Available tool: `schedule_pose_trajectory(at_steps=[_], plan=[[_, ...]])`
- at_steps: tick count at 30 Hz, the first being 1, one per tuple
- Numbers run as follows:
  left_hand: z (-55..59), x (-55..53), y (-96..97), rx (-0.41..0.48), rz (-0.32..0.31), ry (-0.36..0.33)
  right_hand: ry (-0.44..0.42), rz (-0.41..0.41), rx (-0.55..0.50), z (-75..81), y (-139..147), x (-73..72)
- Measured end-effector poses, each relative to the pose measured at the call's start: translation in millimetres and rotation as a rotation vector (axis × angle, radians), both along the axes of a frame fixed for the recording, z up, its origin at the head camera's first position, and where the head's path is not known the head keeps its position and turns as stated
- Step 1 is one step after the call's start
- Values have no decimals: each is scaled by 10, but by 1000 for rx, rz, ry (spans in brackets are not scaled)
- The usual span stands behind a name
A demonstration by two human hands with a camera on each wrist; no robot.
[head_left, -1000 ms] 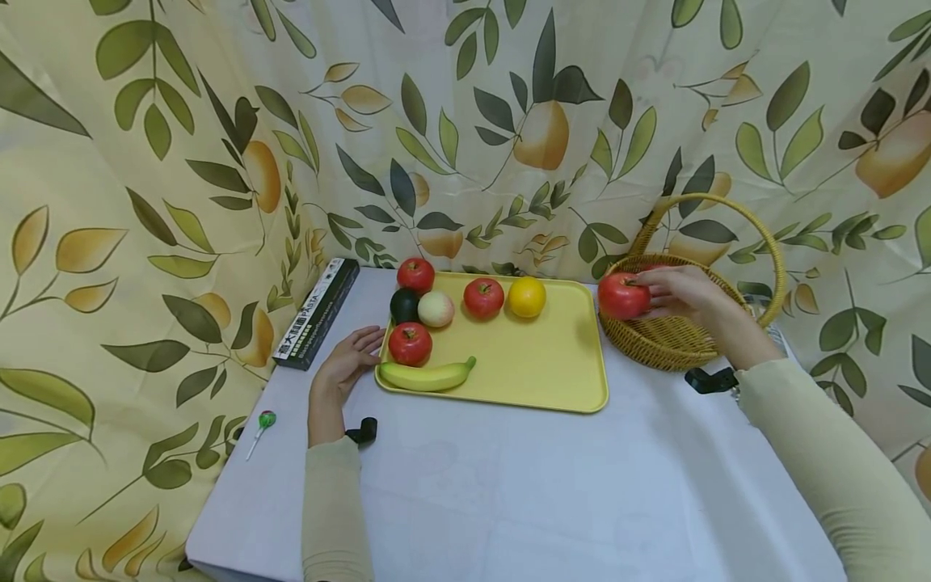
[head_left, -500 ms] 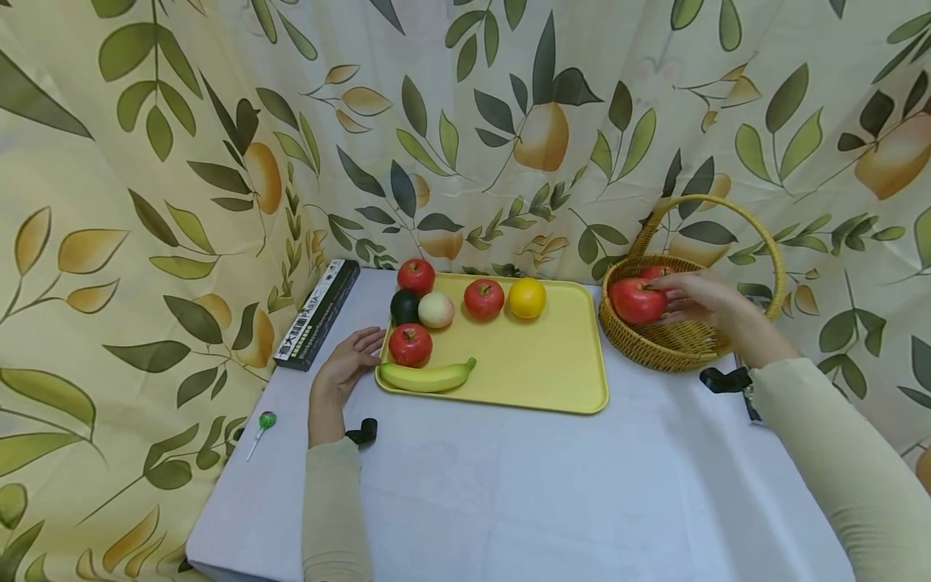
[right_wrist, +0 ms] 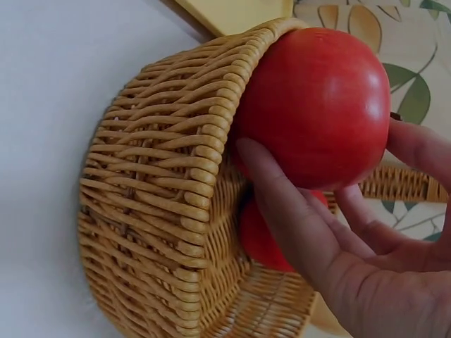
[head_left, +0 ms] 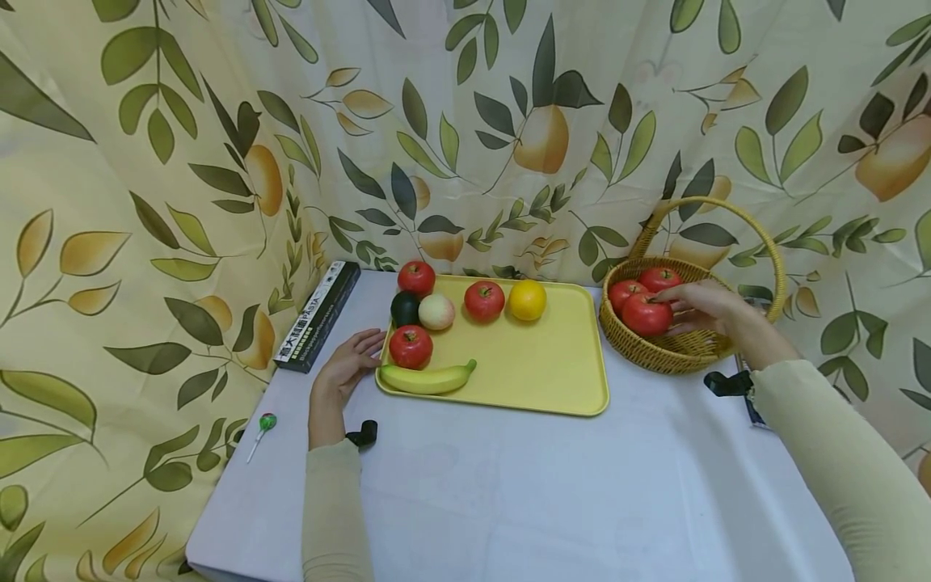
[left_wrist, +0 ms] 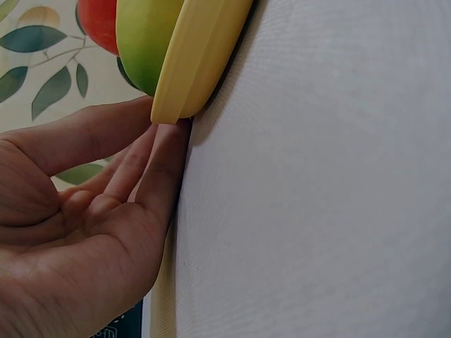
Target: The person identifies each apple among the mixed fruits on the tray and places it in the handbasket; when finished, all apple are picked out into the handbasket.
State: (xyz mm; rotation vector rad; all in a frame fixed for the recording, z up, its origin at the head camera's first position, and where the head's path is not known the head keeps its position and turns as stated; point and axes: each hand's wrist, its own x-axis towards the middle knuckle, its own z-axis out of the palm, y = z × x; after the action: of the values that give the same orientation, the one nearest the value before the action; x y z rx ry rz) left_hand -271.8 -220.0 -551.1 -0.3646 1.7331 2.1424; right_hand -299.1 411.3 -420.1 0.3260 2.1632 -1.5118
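Note:
Over the left part of the wicker basket point(head_left: 640, 349), my right hand point(head_left: 701, 305) holds a red apple point(head_left: 646, 315), its thumb and fingers curled round the sides. Two more red apples lie in the basket just behind it, one at the left point(head_left: 622, 291) and one farther back point(head_left: 660, 279). In the right wrist view, the held apple point(right_wrist: 317, 105) sits at the basket's rim. My left hand point(head_left: 347, 364) rests at the left edge of the yellow tray point(head_left: 538, 364), fingers fairly straight and touching the rim near a banana point(head_left: 429, 377).
On the tray lie several red apples point(head_left: 484, 301), an orange point(head_left: 527, 300), a pale peach-like fruit point(head_left: 436, 311) and a dark green fruit point(head_left: 404, 308). A black pasta box point(head_left: 318, 315) and a lollipop point(head_left: 267, 421) are at the left. The basket's handle point(head_left: 774, 250) arches above it.
My right hand has carried the apple rightward and down, from the basket's left rim to inside it. The apples behind have come into fuller view. My left hand has stayed put.

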Motion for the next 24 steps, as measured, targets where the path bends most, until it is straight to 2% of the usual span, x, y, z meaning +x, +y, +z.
schedule_pose_trajectory(at_steps=[3, 13, 24], plan=[[6, 5, 6, 6, 3, -4, 5, 0, 3, -20, -14, 5], [17, 19, 3, -10, -4, -2, -2, -76, -12, -145, -43, -19], [18, 11, -1, -8, -12, 1, 10, -127, 49, -233, -100, -10]])
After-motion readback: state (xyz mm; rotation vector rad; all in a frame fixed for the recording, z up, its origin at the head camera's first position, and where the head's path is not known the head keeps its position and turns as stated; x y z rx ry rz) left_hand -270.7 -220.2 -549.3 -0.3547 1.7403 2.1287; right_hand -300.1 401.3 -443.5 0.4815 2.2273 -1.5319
